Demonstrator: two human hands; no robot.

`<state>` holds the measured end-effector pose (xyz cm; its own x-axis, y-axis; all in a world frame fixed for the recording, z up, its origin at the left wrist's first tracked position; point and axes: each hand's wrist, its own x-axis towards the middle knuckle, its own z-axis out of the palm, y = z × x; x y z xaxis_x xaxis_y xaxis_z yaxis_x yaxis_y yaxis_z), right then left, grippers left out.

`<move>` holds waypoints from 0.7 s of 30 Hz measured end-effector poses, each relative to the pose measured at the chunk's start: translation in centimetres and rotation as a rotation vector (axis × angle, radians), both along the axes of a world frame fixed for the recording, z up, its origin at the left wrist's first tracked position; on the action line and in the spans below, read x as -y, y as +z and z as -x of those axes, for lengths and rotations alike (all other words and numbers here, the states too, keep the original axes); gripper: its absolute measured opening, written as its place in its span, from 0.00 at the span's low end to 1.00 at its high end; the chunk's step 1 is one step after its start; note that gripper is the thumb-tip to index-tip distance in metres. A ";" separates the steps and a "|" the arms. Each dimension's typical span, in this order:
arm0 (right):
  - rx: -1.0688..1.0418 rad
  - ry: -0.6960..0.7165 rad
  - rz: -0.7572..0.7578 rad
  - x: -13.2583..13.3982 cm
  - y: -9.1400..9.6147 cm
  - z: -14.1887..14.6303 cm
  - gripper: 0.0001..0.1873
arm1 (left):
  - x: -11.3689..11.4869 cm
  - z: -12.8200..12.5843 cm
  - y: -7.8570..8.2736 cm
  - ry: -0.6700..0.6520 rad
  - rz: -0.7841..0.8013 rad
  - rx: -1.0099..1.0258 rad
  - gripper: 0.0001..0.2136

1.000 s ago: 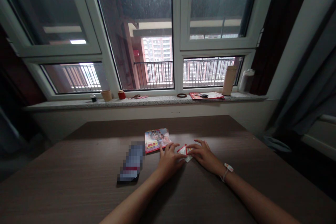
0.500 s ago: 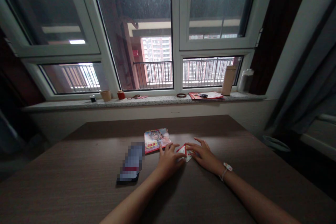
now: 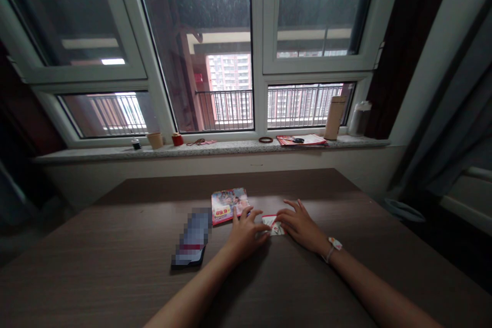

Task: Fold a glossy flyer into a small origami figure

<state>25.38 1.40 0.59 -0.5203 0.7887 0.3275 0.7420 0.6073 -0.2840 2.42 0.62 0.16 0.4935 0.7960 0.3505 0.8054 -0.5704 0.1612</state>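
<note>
Where fingertips (image 3: 266, 227) gather, small paper (image 3: 275, 230), white, red-edged

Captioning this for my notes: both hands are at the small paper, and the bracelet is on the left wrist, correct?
Not left: the head view shows the bracelet on the right wrist. The left hand and right hand are at the small paper.

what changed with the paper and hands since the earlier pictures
The small white-and-red printed paper has changed outline: pointed at the top before, it now looks squarer, its red edge running across the top. The left hand and right hand are still at it; whether either let go is unclear. The colourful red-edged printed leaflet and pixelated dark-edged rectangular object stayed put.
</note>
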 end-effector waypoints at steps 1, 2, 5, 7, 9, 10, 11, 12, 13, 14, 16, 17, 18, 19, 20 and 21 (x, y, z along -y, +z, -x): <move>-0.003 -0.002 -0.002 0.1 0.0 0.0 0.14 | 0.0 0.0 0.1 -0.007 -0.015 -0.002 0.08; -0.005 -0.004 -0.005 0.1 0.0 0.0 0.13 | 0.0 0.0 0.2 -0.015 -0.033 -0.004 0.08; -0.009 -0.010 -0.017 0.3 0.0 0.0 0.13 | 0.1 0.2 0.7 -0.035 -0.088 -0.016 0.08; -0.008 -0.007 -0.030 0.5 -0.1 0.1 0.12 | 0.1 0.5 1.2 -0.043 -0.111 -0.028 0.08; -0.005 -0.003 -0.049 0.7 -0.2 0.3 0.11 | 0.0 0.7 1.4 -0.035 -0.113 -0.024 0.07; -0.003 -0.002 -0.057 0.7 -0.2 0.4 0.11 | -0.1 0.8 1.4 -0.032 -0.110 -0.020 0.07; -0.001 -0.005 -0.063 0.8 -0.2 0.5 0.11 | -0.1 0.8 1.3 -0.028 -0.107 -0.014 0.07; 0.002 -0.008 -0.068 0.9 -0.3 0.6 0.10 | -0.2 0.7 1.1 -0.025 -0.102 -0.008 0.07; 0.005 -0.012 -0.072 1.0 -0.3 0.7 0.10 | -0.3 0.7 0.9 -0.019 -0.097 0.000 0.07; 0.008 -0.016 -0.076 1.0 -0.3 0.8 0.10 | -0.4 0.6 0.6 0.000 -0.094 0.015 0.06; 0.012 -0.023 -0.086 1.0 -0.4 0.8 0.10 | -0.5 0.3 0.0 0.022 -0.078 0.037 0.07; 0.012 -0.026 -0.090 0.9 -0.5 0.8 0.10 | -0.5 0.2 -0.3 0.022 -0.068 0.044 0.08; 0.014 -0.028 -0.094 0.9 -0.5 0.8 0.10 | -0.6 0.1 -0.5 0.013 -0.065 0.048 0.09; 0.015 -0.030 -0.096 0.9 -0.6 0.8 0.10 | -0.6 0.1 -0.7 0.007 -0.069 0.055 0.09; 0.018 -0.031 -0.097 0.8 -0.7 0.8 0.10 | -0.6 0.0 -0.8 0.000 -0.071 0.059 0.10; 0.021 -0.031 -0.096 0.8 -0.7 0.7 0.10 | -0.6 0.0 -0.9 -0.005 -0.075 0.063 0.11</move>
